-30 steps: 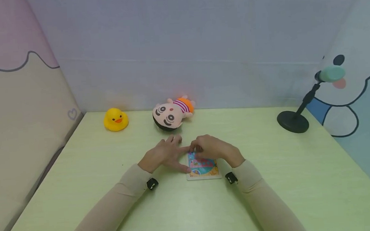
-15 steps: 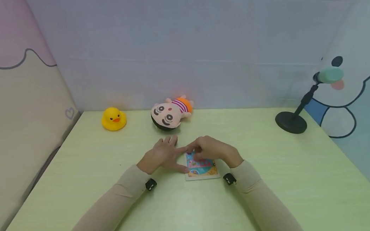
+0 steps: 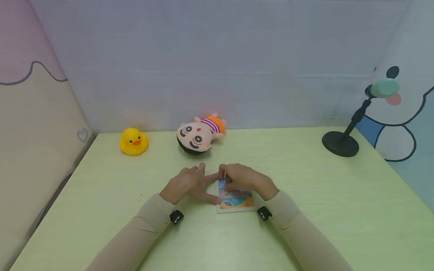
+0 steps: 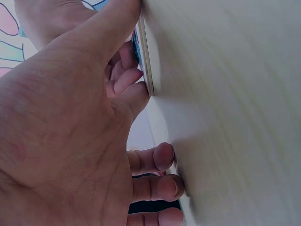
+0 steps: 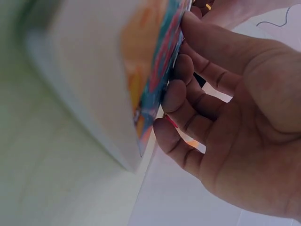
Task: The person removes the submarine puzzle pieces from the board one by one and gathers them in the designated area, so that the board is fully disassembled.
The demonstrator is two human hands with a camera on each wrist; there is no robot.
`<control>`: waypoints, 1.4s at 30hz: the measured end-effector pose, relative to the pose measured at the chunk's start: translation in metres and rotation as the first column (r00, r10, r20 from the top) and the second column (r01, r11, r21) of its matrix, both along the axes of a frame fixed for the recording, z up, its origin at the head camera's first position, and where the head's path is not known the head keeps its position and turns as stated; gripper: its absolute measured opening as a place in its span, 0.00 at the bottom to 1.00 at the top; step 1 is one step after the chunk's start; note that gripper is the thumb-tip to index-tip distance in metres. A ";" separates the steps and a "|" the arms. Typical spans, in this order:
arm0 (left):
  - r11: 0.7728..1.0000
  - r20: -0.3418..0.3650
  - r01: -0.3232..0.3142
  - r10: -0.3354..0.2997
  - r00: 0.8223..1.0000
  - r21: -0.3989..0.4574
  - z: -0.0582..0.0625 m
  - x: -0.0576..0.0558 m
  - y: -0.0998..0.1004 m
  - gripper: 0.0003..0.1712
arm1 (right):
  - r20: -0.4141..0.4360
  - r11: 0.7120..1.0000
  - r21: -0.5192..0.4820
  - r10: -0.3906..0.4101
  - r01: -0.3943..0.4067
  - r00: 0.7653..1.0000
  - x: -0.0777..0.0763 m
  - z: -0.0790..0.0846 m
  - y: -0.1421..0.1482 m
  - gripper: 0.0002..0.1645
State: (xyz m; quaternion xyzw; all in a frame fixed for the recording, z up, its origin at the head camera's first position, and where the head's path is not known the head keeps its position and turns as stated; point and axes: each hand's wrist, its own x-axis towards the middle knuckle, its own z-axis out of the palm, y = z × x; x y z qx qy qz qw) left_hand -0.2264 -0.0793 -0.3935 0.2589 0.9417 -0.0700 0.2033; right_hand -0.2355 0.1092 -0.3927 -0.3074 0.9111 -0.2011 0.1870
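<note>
A small square picture board (image 3: pixel 236 202) with a pale rim and a colourful blue, pink and orange picture lies flat on the table. My left hand (image 3: pixel 188 183) is spread at its left side, thumb and index finger touching that edge. The other left fingers rest on the table, as the left wrist view shows. My right hand (image 3: pixel 243 177) arches over the board's upper part with bent fingers. In the right wrist view its thumb (image 5: pixel 214 40) and fingertips touch the picture (image 5: pixel 160 61). Whether they pinch a loose piece is hidden.
A yellow rubber duck (image 3: pixel 133 141) sits at the table's back left. Behind the hands lies a plush doll (image 3: pixel 200 134) on its side. A black stand (image 3: pixel 340 143) with a mint-green head is at the back right. A pale curtain wall (image 3: pixel 234 59) closes the back.
My right hand's fingers have shifted slightly over the board's upper left part, and its wrist has come a little lower and left. My left hand stays at the left edge.
</note>
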 end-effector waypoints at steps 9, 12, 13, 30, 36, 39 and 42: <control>1.000 0.038 -0.019 0.019 0.999 -0.002 -0.001 -0.001 0.000 0.54 | -0.023 0.999 0.052 0.013 -0.012 1.000 0.003 -0.002 -0.003 0.11; 1.000 0.037 -0.021 0.020 0.999 0.011 -0.001 -0.001 -0.001 0.54 | -0.041 0.998 0.066 -0.001 0.004 0.999 0.004 -0.003 -0.004 0.10; 1.000 0.039 -0.023 0.022 0.999 0.014 -0.001 -0.001 -0.001 0.53 | -0.045 0.998 0.068 -0.014 0.017 0.999 0.005 -0.004 -0.004 0.10; 0.999 0.067 -0.030 0.028 0.997 0.032 -0.003 0.000 0.001 0.54 | -0.134 0.995 0.075 -0.058 0.068 0.989 0.007 -0.002 -0.004 0.13; 0.998 0.070 -0.045 0.042 0.997 0.045 -0.002 0.000 0.000 0.54 | -0.147 0.991 0.108 -0.060 0.077 0.987 0.011 0.000 -0.008 0.11; 0.998 0.067 -0.047 0.044 0.997 0.051 -0.001 0.000 -0.001 0.53 | -0.166 0.990 0.126 -0.049 0.071 0.985 0.012 0.002 -0.010 0.12; 0.998 0.063 -0.043 0.040 0.997 0.050 0.001 0.000 -0.002 0.54 | -0.176 0.986 0.148 -0.044 0.071 0.983 0.013 0.004 -0.012 0.13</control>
